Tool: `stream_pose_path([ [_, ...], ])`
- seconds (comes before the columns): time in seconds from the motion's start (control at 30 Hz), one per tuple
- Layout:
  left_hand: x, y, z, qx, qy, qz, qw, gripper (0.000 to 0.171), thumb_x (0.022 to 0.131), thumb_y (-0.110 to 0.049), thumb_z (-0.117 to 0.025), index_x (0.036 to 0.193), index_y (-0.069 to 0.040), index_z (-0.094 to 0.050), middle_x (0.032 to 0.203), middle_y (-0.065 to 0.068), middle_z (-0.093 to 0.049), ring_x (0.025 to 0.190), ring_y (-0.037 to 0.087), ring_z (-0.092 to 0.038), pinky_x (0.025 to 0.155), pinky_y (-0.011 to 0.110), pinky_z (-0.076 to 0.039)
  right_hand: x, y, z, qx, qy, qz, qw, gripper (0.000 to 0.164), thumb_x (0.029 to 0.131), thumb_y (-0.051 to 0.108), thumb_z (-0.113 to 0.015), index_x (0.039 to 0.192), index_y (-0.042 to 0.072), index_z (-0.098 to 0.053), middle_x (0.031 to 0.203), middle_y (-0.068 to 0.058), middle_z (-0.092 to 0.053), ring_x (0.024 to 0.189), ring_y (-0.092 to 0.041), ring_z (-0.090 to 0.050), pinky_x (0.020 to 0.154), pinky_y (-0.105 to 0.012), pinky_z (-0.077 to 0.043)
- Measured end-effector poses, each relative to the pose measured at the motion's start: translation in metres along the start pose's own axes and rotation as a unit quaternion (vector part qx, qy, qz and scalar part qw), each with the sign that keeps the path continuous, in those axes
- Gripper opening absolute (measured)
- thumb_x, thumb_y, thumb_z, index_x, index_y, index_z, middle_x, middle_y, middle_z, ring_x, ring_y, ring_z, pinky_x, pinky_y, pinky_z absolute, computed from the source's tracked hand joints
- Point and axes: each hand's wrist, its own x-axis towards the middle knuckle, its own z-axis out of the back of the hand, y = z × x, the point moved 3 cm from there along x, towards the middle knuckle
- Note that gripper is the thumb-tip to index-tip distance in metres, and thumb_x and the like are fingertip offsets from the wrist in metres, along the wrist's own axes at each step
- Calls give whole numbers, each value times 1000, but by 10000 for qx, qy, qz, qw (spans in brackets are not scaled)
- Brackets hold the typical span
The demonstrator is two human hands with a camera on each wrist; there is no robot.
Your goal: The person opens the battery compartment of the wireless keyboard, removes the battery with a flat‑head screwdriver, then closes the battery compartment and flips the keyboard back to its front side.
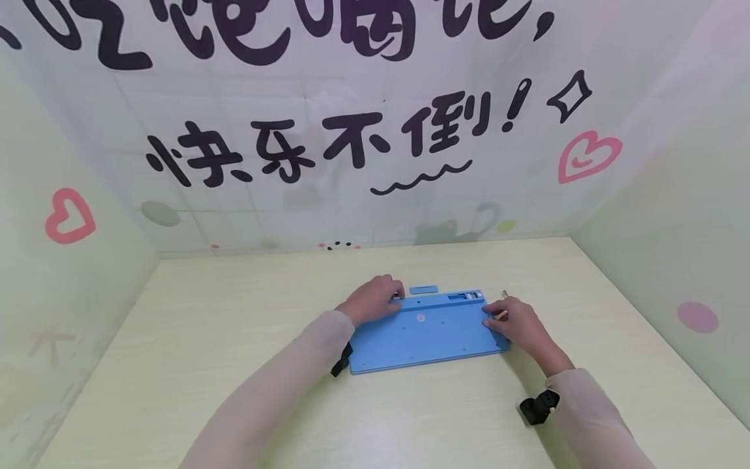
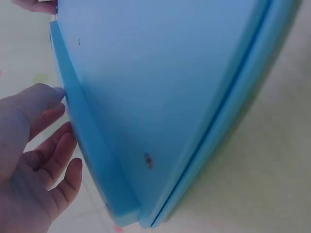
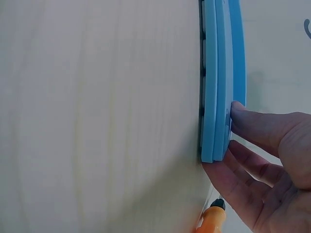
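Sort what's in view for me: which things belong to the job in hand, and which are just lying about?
Likely in the job:
Blue keyboard, keys down
Left hand and right hand, both at the keyboard
Small blue cover beyond it, perhaps for its open slot

Apparently just about:
Orange-handled tool; use unclear
Printed wall
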Motion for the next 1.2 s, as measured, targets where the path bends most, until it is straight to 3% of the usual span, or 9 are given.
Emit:
stream_pose_path([
  [0.23,-12,-5,-11,34,-425,334,9985,27,90,-15,-59,117,-13,-59,101,2,-52,94,17,-45,82,28,-44,-1,0,0,15,0,8,10000,29,82,4,-67,109,-7,-63,98,-18,-57,79,-25,-56,54,-28,-49],
  [0.37,-15,-5,-15,-667,-726,597,9933,28,89,-11,-60,117,-12,-61,105,3,-53,98,19,-45,85,30,-43,-2,0,1,55,4,-25,10000,29,82,4,-67,108,-7,-63,97,-18,-57,79,-25,-56,52,-28,-48],
  [0.5,-15,-1,-17,-1467,-979,840,9807,28,86,-6,-63,113,-11,-64,103,4,-54,98,20,-46,85,32,-43,-2,1,1,159,52,-90,9998,29,82,4,-67,108,-7,-63,98,-18,-58,80,-26,-56,52,-29,-49],
  [0.83,-15,6,-19,-2251,-1168,1021,9619,26,82,-2,-66,107,-8,-68,97,4,-55,95,20,-52,86,33,-43,7,6,8,-145,399,129,9990,24,83,9,-66,103,-5,-64,94,-14,-60,82,-26,-55,65,-35,-49],
  [1.0,-14,8,-22,-2370,-1250,1086,9573,26,83,-2,-66,108,-10,-68,98,3,-55,96,19,-52,86,32,-43,15,10,16,-233,671,173,9973,24,85,14,-64,103,-3,-65,91,-11,-61,82,-24,-54,67,-36,-47],
  [1.2,-14,9,-25,-2219,-1309,1067,9603,26,83,-4,-66,108,-11,-68,98,1,-55,96,18,-50,86,31,-42,26,21,25,-308,653,381,9967,20,87,12,-61,98,-4,-66,87,-9,-62,77,-21,-53,65,-33,-45],
])
